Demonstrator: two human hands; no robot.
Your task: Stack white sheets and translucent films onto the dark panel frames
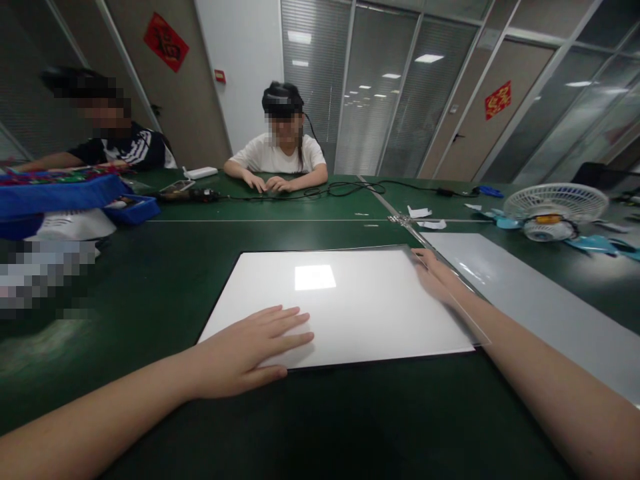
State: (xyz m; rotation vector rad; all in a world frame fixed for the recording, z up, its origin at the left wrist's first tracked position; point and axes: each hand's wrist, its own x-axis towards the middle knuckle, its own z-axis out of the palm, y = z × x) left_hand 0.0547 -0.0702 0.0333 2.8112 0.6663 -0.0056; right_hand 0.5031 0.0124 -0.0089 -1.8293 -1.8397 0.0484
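Observation:
A white rectangular sheet (360,313) with a thin dark edge lies on the green table (320,427) in front of me. Over it sits a clear transparent panel (477,330), whose right edge sticks out past the white. My left hand (255,347) rests on the lower left part of the sheet, fingers spread. My right hand (434,272) is at the upper right corner, partly behind the clear panel, its fingers at the panel's edge. A bright ceiling light reflects off the surface.
Right of the sheet lies a large white board (540,307), with a fan (555,210) behind it. Blue trays (133,208) stand at the left. Across the table are a person in white (280,153), another person at the left, and black cables (330,190).

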